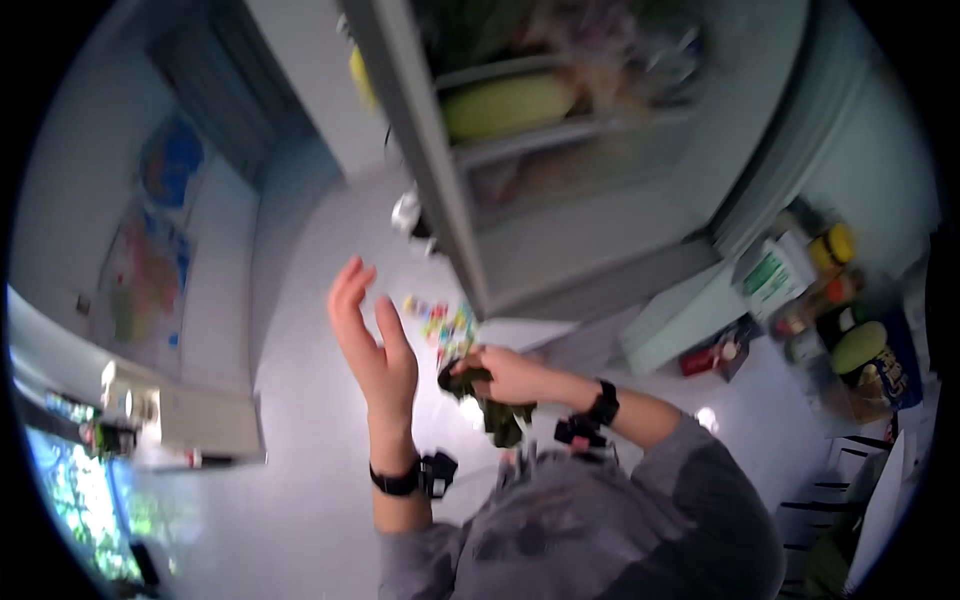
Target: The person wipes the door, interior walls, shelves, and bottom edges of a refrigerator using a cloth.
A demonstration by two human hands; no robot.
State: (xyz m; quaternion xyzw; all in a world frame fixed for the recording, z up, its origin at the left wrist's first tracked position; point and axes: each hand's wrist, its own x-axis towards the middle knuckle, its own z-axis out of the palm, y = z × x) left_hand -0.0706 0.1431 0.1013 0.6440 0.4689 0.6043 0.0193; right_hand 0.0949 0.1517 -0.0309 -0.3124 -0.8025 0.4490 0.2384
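Note:
My left hand (372, 345) is raised over the floor with its palm turned inward. Its fingers are extended, the thumb stands apart, and it holds nothing. To its right, my right hand (510, 375) is closed around a limp, crumpled dark green thing (503, 420), which hangs down in front of my body. I cannot tell whether it is cloth or leaves. Both wrists carry black straps with small devices. In front of me stands an open cabinet, seemingly a refrigerator (590, 230), with a long pale green gourd (510, 104) on a shelf and blurred bagged items around it.
Small colourful pieces (440, 325) are scattered over the pale floor (310, 420) beyond my hands. At right are a white box with green print (775, 275), a yellow-lidded jar (832, 247) and other groceries. A white cabinet (205, 420) and a bright window stand at left.

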